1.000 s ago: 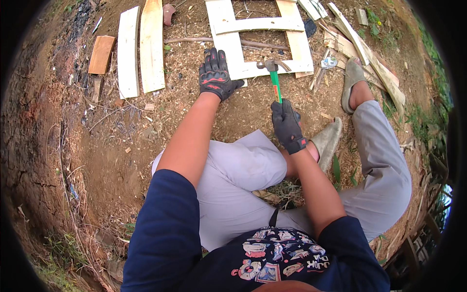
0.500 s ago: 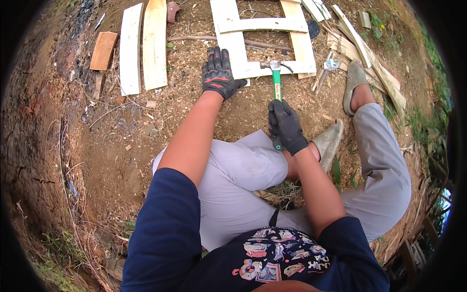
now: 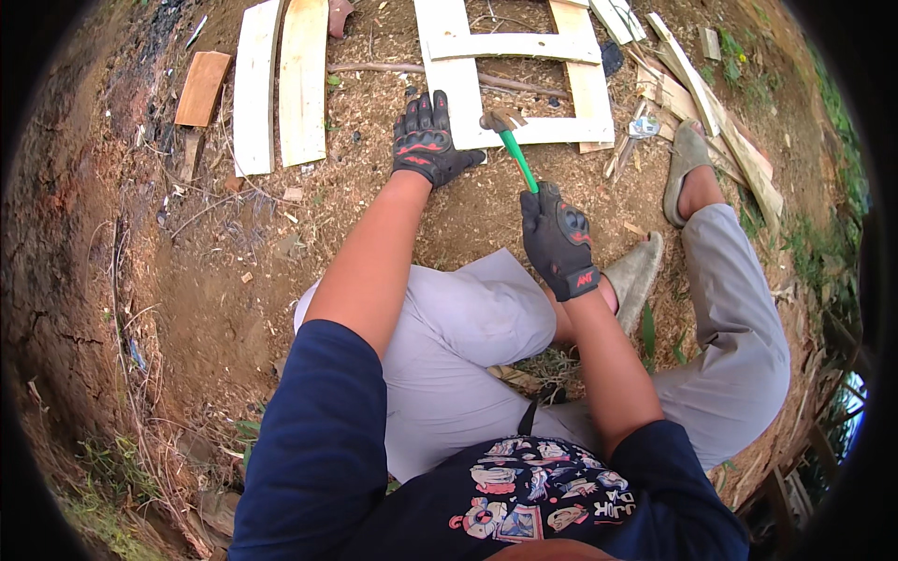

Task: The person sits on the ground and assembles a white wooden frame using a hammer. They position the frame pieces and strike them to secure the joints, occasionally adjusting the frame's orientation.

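I had the black-gloved right hand with its fingers curled round a green-handled metal claw hammer; its head was over the near end of a pale wooden ladder-shaped frame lying on brown chip-strewn dirt; couldn't tell if it touched; the black-and-red-gloved left hand was at the near-left corner, fingers slightly spread, thumb out

We are outdoors, at what looks like a rough woodworking spot on open ground. Bare brown dirt lies all around us, sprinkled with wood chips and crossed by dry twigs, and green weeds grow toward the sides. On it we see loose boards and a wooden frame, with a hammer at its near edge.
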`<action>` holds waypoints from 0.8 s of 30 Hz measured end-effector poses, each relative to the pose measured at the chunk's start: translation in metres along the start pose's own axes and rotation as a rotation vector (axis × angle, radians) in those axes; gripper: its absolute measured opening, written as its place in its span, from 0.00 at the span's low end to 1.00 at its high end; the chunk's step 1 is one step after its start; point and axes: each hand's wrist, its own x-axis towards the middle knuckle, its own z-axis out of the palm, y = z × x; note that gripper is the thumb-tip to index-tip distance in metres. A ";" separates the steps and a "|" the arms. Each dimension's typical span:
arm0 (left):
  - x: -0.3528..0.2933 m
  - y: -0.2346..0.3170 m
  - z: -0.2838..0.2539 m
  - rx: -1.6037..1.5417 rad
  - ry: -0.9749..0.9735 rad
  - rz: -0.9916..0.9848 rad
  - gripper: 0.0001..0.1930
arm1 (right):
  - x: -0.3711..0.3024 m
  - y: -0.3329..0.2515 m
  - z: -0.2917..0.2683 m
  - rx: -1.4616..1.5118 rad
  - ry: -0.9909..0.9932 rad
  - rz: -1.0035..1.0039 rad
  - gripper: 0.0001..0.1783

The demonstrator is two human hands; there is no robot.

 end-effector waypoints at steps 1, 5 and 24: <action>0.000 0.000 0.001 -0.011 0.013 0.001 0.69 | -0.002 0.002 0.005 0.001 0.058 -0.034 0.15; 0.002 -0.002 0.003 -0.059 0.034 0.012 0.68 | 0.001 0.003 0.013 -0.066 -0.020 -0.020 0.15; -0.002 0.000 0.007 -0.058 0.140 0.024 0.67 | -0.007 0.021 0.033 -0.205 0.021 -0.083 0.13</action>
